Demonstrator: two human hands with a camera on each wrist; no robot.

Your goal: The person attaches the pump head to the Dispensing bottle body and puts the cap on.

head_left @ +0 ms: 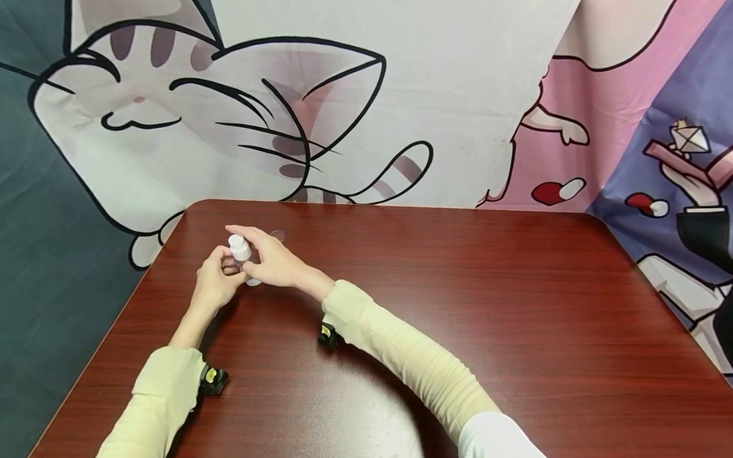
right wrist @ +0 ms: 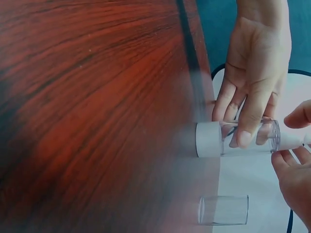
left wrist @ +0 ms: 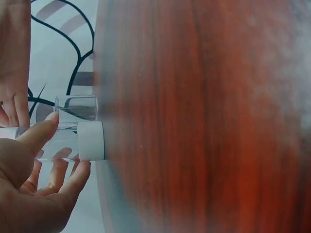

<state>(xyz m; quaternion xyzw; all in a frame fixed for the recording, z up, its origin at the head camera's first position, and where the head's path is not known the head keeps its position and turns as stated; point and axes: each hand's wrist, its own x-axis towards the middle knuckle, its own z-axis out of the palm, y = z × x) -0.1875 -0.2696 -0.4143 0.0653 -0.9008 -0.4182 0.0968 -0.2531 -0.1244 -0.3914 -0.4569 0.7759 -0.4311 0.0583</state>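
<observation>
Bottle [head_left: 240, 247] toward far left of table [head_left: 527, 318]; cup [right wrist: 223, 210] behind, rightward; backdrop [head_left: 459, 104] beyond table.

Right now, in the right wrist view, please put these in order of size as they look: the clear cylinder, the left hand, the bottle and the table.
1. Table, running out of the frame
2. Left hand
3. Bottle, partly covered by that hand
4. Clear cylinder

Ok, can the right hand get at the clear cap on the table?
Probably yes: the clear cap stands apart from the white-topped bottle, close to the right hand, and nothing visible blocks the way. The left hand holds the bottle.
</observation>
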